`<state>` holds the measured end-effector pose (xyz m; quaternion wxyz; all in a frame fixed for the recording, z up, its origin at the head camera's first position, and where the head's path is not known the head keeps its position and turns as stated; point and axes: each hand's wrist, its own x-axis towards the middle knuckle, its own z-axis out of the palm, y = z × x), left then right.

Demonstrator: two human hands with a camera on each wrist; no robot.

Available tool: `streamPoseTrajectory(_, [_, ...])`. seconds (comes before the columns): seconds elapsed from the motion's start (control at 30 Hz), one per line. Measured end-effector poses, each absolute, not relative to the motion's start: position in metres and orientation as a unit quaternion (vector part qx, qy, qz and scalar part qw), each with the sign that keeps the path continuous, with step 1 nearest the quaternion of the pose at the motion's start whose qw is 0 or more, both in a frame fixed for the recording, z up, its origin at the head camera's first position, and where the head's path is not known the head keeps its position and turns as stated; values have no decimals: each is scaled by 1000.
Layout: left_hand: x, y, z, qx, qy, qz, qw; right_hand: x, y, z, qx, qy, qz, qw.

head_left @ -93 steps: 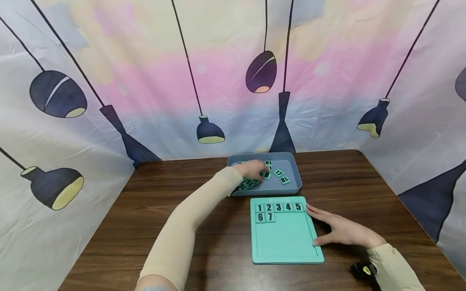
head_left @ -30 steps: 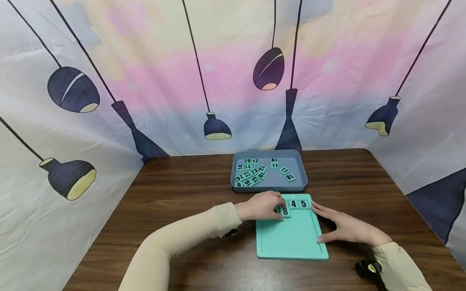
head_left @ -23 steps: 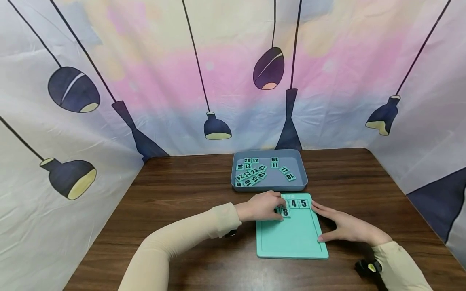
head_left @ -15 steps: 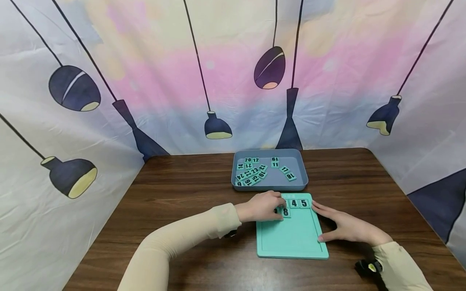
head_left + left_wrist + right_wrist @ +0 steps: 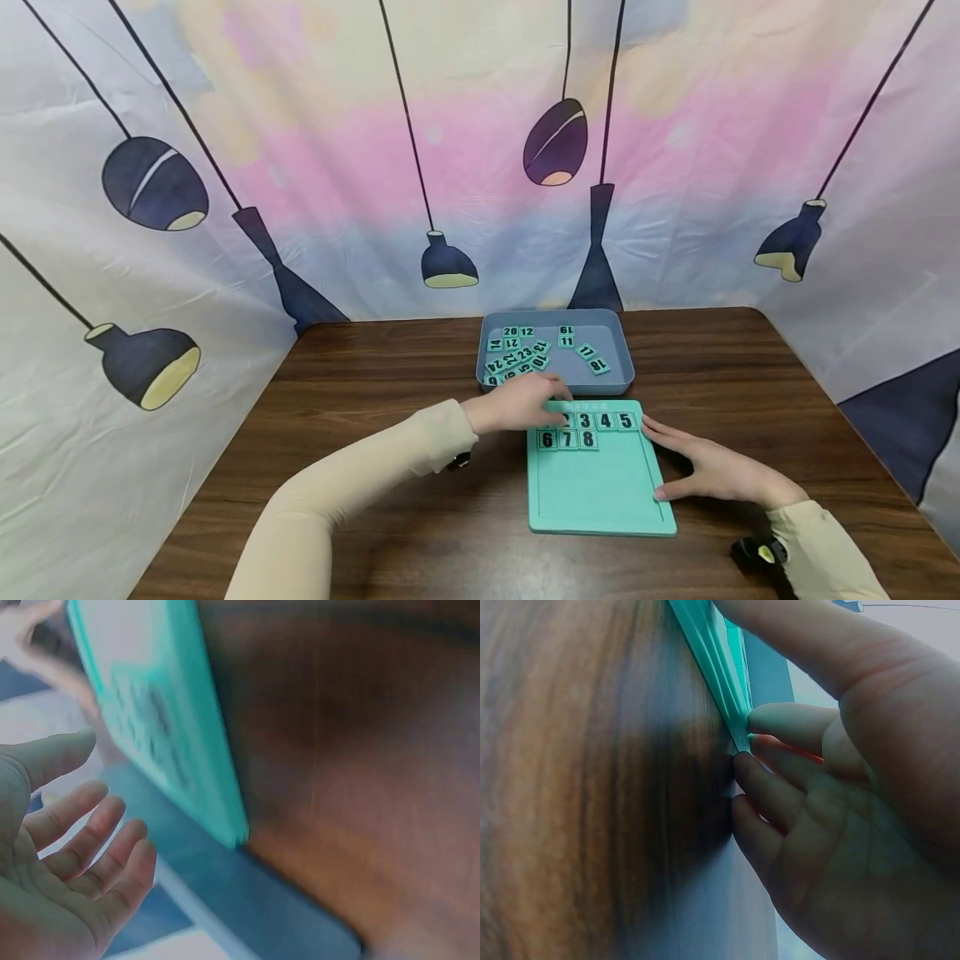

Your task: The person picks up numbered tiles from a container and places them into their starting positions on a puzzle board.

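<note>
A mint-green number board (image 5: 600,492) lies on the table, with number tiles 3, 4 and 5 showing in its top row and tiles 6, 7 and 8 (image 5: 588,440) below. My left hand (image 5: 517,403) hovers over the board's upper left corner and hides the first tiles there. Its fingers are loosely bent and hold nothing in the left wrist view, where the palm (image 5: 45,900) shows. Along the board's right edge rests my right hand (image 5: 708,472), thumb and fingers spread; fingertips (image 5: 751,776) meet the rim in the right wrist view.
Right behind the board stands a blue-grey tray (image 5: 611,383) with several loose number tiles (image 5: 524,353), mostly on its left side. The brown wooden table (image 5: 375,367) ends at a curtain (image 5: 315,167) printed with lamps.
My left hand has brought the 8 tile from the tray, set it beside the 7, let go and shifted up and left toward the tray. The right hand stays at the board's edge.
</note>
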<state>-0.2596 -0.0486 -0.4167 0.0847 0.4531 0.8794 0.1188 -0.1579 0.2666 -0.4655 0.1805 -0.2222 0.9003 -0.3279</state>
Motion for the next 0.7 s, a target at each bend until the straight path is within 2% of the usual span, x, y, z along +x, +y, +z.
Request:
streamPoseTrajectory(0.47, [-302, -95, -353, 377, 910, 161, 62, -157, 268, -469, -229, 900, -327, 176])
streamPoseTrajectory(0.7, [-317, -117, -350, 347, 918, 180, 60, -157, 269, -467, -235, 903, -319, 169])
